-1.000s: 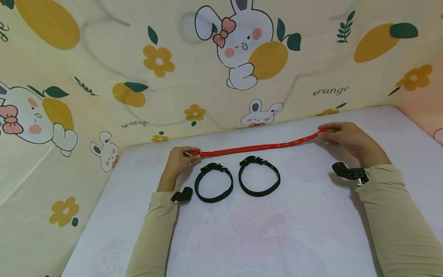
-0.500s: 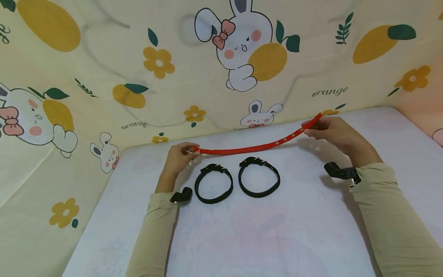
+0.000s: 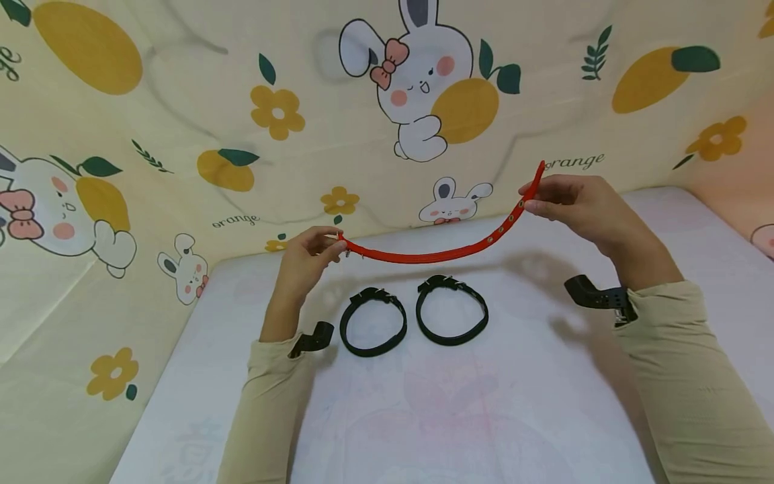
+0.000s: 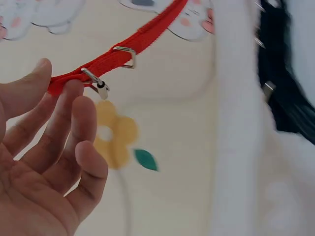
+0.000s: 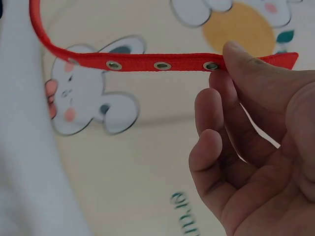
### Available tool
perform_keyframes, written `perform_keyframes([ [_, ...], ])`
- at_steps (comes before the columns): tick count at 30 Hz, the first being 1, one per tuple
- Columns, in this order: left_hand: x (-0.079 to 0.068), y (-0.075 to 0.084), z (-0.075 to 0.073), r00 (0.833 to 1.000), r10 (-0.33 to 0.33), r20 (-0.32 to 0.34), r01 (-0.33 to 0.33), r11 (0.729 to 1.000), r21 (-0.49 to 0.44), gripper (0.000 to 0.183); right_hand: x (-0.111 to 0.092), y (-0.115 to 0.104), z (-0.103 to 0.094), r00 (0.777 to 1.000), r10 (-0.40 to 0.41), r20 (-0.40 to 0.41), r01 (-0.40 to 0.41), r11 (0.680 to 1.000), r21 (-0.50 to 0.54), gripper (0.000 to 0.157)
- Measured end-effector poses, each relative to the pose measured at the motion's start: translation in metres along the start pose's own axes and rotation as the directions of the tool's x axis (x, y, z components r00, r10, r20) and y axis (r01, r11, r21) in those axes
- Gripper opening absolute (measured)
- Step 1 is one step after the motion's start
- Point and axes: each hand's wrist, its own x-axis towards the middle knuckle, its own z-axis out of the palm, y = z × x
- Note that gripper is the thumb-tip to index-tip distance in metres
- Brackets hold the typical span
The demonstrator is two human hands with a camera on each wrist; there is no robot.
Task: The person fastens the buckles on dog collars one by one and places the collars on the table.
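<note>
A red collar [image 3: 423, 257] hangs in a shallow curve between both hands, raised over the table with its shadow below. My left hand [image 3: 304, 263] pinches its buckle end between thumb and fingers; the metal buckle [image 4: 93, 78] and a metal loop [image 4: 129, 56] show in the left wrist view. My right hand [image 3: 583, 205] pinches the other end near the metal-ringed holes [image 5: 162, 66], and the pointed tip sticks out past the thumb. Two black collars, a left one [image 3: 373, 351] and a right one [image 3: 453, 340], lie buckled into rings on the table beneath.
The white table [image 3: 459, 417] meets a cream cloth backdrop [image 3: 181, 101] printed with rabbits and oranges. Black wrist camera mounts, one on the left wrist [image 3: 314, 338] and one on the right [image 3: 595, 296], stick out over the tabletop.
Both hands have lifted the red collar off the table. My right hand rose most and moved left, so the strap went from nearly straight to sagging, its tip now pointing up.
</note>
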Motion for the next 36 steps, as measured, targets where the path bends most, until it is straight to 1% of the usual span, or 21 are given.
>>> perform_keyframes([
  [4,-0.005,0.015,-0.003,0.999,0.043,-0.004,-0.043,0.998,-0.042,0.030,-0.004,-0.014,0.001,0.998,-0.051,-0.026,0.051,0.999,-0.003,0.034],
  [8,-0.010,0.026,-0.003,0.996,0.086,-0.012,-0.087,0.994,-0.070,0.030,-0.010,-0.027,0.005,0.998,-0.057,-0.034,0.056,0.998,-0.028,0.038],
  [14,-0.014,0.034,-0.004,0.990,0.135,-0.033,-0.138,0.984,-0.112,0.029,-0.017,-0.046,0.010,0.997,-0.070,-0.011,0.070,0.997,-0.046,0.040],
  [20,-0.018,0.042,-0.003,0.987,0.159,-0.037,-0.162,0.976,-0.147,0.029,-0.022,-0.059,0.014,0.995,-0.103,0.013,0.103,0.993,-0.048,0.039],
  [23,-0.021,0.048,-0.002,0.982,0.183,-0.041,-0.188,0.965,-0.183,0.030,-0.024,-0.064,0.015,0.993,-0.115,0.022,0.116,0.992,-0.055,0.039],
  [26,-0.024,0.052,-0.001,0.973,0.225,-0.049,-0.230,0.949,-0.214,0.030,-0.027,-0.068,0.016,0.992,-0.128,0.024,0.129,0.989,-0.068,0.038],
  [30,-0.027,0.057,0.001,0.961,0.273,-0.052,-0.277,0.931,-0.239,0.030,-0.031,-0.073,0.019,0.984,-0.177,0.034,0.179,0.981,-0.078,0.033],
  [33,-0.029,0.059,0.002,0.958,0.282,-0.044,-0.284,0.923,-0.260,0.030,-0.033,-0.075,0.020,0.977,-0.209,0.043,0.212,0.974,-0.084,0.030],
  [36,-0.030,0.061,0.005,0.965,0.261,-0.035,-0.260,0.924,-0.279,0.029,-0.033,-0.076,0.022,0.977,-0.210,0.044,0.213,0.973,-0.090,0.030],
])
